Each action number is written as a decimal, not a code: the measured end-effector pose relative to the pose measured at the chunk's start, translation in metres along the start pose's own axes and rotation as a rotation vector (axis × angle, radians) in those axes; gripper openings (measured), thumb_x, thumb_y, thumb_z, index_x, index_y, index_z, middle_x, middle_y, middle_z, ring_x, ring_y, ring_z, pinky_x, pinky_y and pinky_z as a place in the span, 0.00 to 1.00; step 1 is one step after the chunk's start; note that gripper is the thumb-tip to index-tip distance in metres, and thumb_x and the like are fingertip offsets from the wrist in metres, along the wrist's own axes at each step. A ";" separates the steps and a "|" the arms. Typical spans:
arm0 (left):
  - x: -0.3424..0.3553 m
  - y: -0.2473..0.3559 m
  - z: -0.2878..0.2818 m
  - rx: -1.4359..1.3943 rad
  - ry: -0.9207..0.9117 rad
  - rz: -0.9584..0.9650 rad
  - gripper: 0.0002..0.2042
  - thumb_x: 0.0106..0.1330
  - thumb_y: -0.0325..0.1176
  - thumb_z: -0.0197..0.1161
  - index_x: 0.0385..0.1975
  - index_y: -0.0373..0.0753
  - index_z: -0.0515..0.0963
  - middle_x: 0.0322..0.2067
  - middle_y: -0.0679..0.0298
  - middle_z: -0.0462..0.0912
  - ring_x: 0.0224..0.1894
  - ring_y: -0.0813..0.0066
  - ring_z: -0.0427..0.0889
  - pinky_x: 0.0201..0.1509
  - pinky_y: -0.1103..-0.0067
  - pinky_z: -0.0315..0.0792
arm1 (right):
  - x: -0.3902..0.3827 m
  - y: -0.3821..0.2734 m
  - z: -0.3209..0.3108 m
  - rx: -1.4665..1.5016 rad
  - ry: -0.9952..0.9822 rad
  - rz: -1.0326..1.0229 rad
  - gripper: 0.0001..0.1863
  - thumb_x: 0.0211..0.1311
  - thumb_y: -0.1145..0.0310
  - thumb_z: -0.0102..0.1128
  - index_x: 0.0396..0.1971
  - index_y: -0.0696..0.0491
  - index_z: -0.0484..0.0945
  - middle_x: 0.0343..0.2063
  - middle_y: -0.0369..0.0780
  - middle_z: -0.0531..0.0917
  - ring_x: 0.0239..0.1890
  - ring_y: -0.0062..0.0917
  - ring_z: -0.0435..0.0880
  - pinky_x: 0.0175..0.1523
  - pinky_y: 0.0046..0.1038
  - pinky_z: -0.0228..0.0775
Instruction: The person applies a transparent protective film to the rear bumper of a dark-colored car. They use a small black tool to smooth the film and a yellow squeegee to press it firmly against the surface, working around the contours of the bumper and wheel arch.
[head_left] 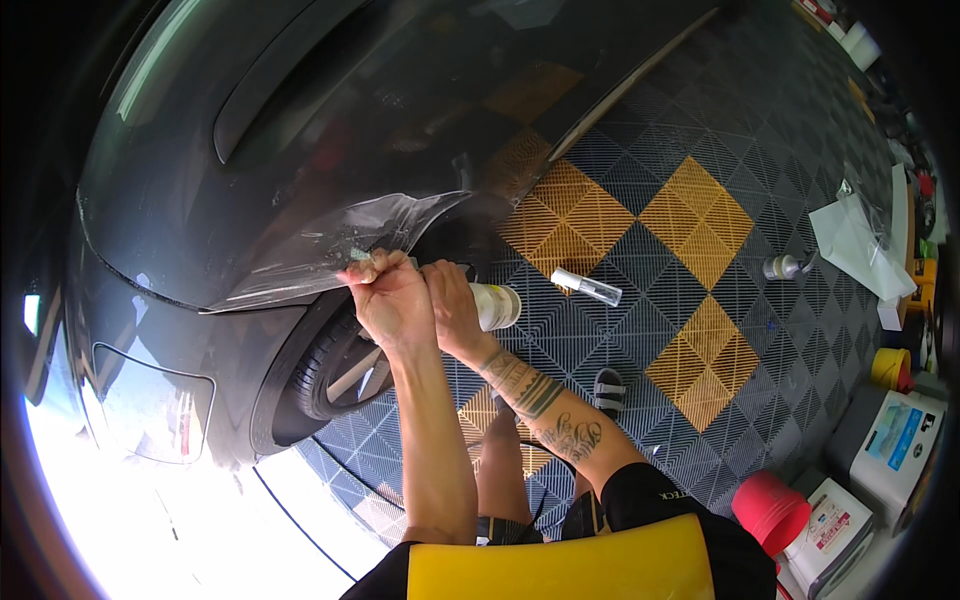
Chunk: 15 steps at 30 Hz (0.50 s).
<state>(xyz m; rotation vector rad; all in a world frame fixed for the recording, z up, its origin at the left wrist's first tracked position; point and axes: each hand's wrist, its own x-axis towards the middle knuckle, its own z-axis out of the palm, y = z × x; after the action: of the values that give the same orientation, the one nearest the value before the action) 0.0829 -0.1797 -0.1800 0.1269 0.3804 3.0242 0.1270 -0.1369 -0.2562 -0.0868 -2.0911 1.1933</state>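
Note:
Clear film [400, 218] lies wrinkled and partly lifted along the lower edge of a dark grey car panel [300, 190], with wet drops on it. My left hand [393, 308] is at the panel's edge above the wheel arch, its fingers curled closed on the film's edge. Right beside it, my right hand [455, 305] wraps round a whitish bottle [497, 306] that lies sideways, its base pointing right. The bottle's top and some of my right fingers are hidden behind my left hand.
Below the panel is the car's wheel [345, 370]. A clear bottle with a white cap [586, 287] lies on the tiled floor [640, 260]; another small bottle [783, 267] is farther right. White sheets [850, 245], a red bucket [770, 512] and white containers [830, 530] line the right side.

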 end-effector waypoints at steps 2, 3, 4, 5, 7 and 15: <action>0.001 -0.006 -0.002 0.106 0.066 0.071 0.15 0.69 0.46 0.58 0.37 0.39 0.76 0.27 0.69 0.72 0.36 0.74 0.71 0.49 0.77 0.66 | 0.003 0.006 -0.004 -0.011 0.010 -0.054 0.24 0.48 0.70 0.60 0.46 0.62 0.69 0.38 0.50 0.72 0.42 0.45 0.72 0.55 0.43 0.64; -0.001 -0.014 0.010 0.192 0.161 0.119 0.17 0.68 0.49 0.59 0.41 0.39 0.76 0.29 0.70 0.73 0.37 0.74 0.71 0.50 0.77 0.65 | 0.001 0.011 -0.007 -0.029 0.014 -0.080 0.24 0.48 0.70 0.60 0.47 0.62 0.69 0.39 0.50 0.72 0.43 0.45 0.72 0.58 0.45 0.64; -0.002 -0.021 0.016 0.280 0.255 0.164 0.21 0.67 0.52 0.60 0.44 0.39 0.76 0.30 0.70 0.73 0.38 0.74 0.71 0.51 0.77 0.65 | -0.001 0.017 -0.008 -0.007 -0.025 -0.058 0.25 0.49 0.70 0.60 0.48 0.63 0.69 0.40 0.50 0.72 0.45 0.46 0.72 0.60 0.46 0.61; 0.008 -0.032 -0.002 0.527 0.357 0.215 0.32 0.64 0.55 0.63 0.60 0.39 0.66 0.49 0.68 0.74 0.50 0.71 0.70 0.64 0.69 0.58 | -0.003 0.023 -0.010 0.014 -0.064 -0.034 0.25 0.50 0.69 0.60 0.49 0.63 0.68 0.41 0.51 0.72 0.47 0.46 0.72 0.63 0.48 0.59; 0.019 -0.049 0.005 0.862 0.383 0.292 0.21 0.66 0.37 0.64 0.53 0.34 0.69 0.46 0.61 0.76 0.52 0.70 0.74 0.64 0.72 0.63 | 0.000 0.024 -0.011 0.040 -0.124 -0.029 0.26 0.51 0.69 0.60 0.50 0.63 0.68 0.43 0.51 0.72 0.49 0.46 0.72 0.66 0.50 0.56; 0.045 -0.050 -0.016 0.747 0.053 0.352 0.05 0.66 0.21 0.58 0.28 0.34 0.74 0.39 0.51 0.84 0.45 0.61 0.84 0.58 0.68 0.77 | 0.008 0.045 -0.008 -0.042 -0.058 -0.082 0.27 0.49 0.71 0.59 0.50 0.65 0.67 0.44 0.52 0.72 0.52 0.47 0.71 0.68 0.50 0.53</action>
<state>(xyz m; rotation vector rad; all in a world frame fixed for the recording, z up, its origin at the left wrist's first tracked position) 0.0408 -0.1304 -0.2046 0.1747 1.6227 3.0222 0.1134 -0.1023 -0.2841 0.0143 -2.1495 1.1158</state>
